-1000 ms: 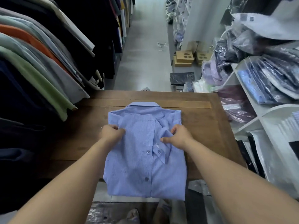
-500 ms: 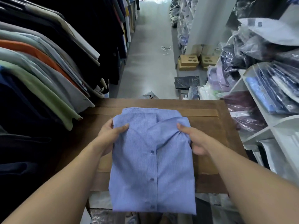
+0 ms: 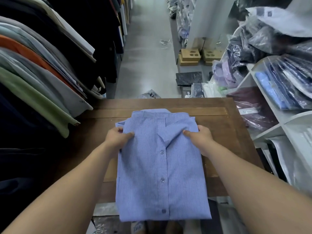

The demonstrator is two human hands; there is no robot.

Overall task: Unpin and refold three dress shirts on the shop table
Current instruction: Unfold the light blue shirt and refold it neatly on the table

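A light blue striped dress shirt (image 3: 160, 169) is held folded over the brown wooden table (image 3: 219, 132), button placket facing me. Its lower part hangs past the table's near edge. My left hand (image 3: 116, 138) grips the shirt's left side near the shoulder, thumb on top of the cloth. My right hand (image 3: 199, 137) grips the right side at the same height, fingers tucked under a loose fold. The collar end lies toward the far side of the table.
Hanging garments on a rack (image 3: 42, 78) crowd the left side and overlap the table's corner. White shelves (image 3: 273, 119) with bagged shirts stand on the right. Cardboard boxes (image 3: 190, 56) and bags lie on the aisle floor beyond the table.
Both hands have shifted from the middle of the shirt to its outer sides and lifted it. The shirt has come toward me, so more of it hangs over the near edge.
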